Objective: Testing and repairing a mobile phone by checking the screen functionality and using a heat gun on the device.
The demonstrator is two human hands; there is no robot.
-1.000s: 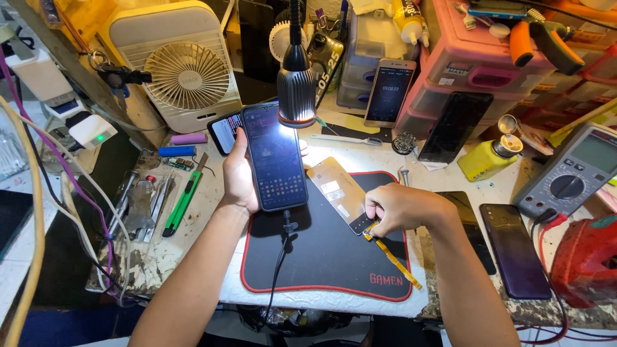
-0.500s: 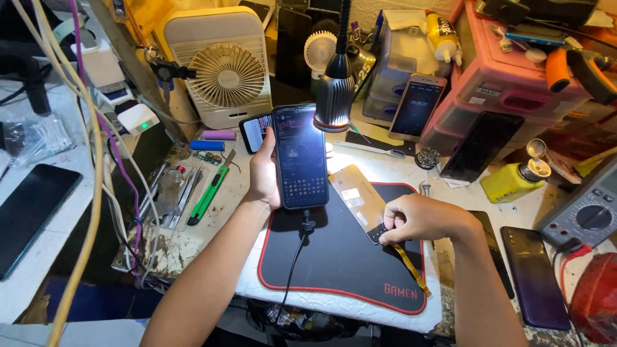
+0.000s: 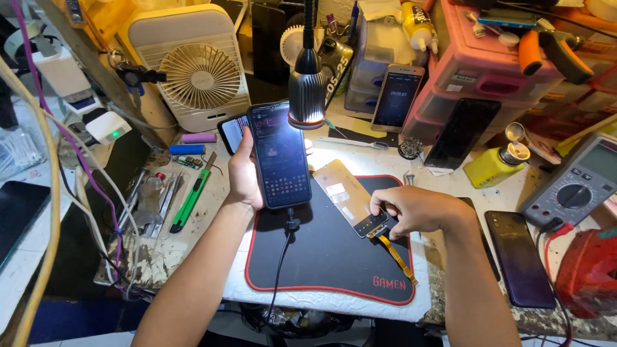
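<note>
- At the centre of the cluttered table [image 3: 193, 254], the left hand [image 3: 243, 177] is closed around a dark slab-shaped smartphone with a lit screen [image 3: 279, 154], held upright above the black mat with a red border [image 3: 328, 257]. The thumb wraps the left edge and the fingertips show at the right edge.
- A thin black cable [image 3: 281, 257] is plugged into the phone's lower end and runs toward 6 o'clock, off the mat's near edge.
- The right hand [image 3: 418, 211] lies at 3 o'clock from the phone, palm down on the mat, its fingertips pinched on the lower end of a flat tan rectangular display panel lying face down [image 3: 344, 193].
- That panel's long axis runs from 11 o'clock to 5 o'clock. Its upper end sits just beside the phone and its lower end under the right hand, so the right hand is plainly the nearer one.
- A narrow orange flex ribbon [image 3: 395, 254] trails from the panel's lower end toward 5 o'clock, past the right hand.
- A grey gooseneck lamp head [image 3: 306, 96] hangs at 12 o'clock, just above the phone's top.
- Farther out are a cream box fan [image 3: 196, 74] at 11 o'clock, a green-handled knife [image 3: 191, 199] at 9 o'clock, and a yellow squat bottle [image 3: 491, 166] and grey multimeter [image 3: 575, 186] toward 3 o'clock.
</note>
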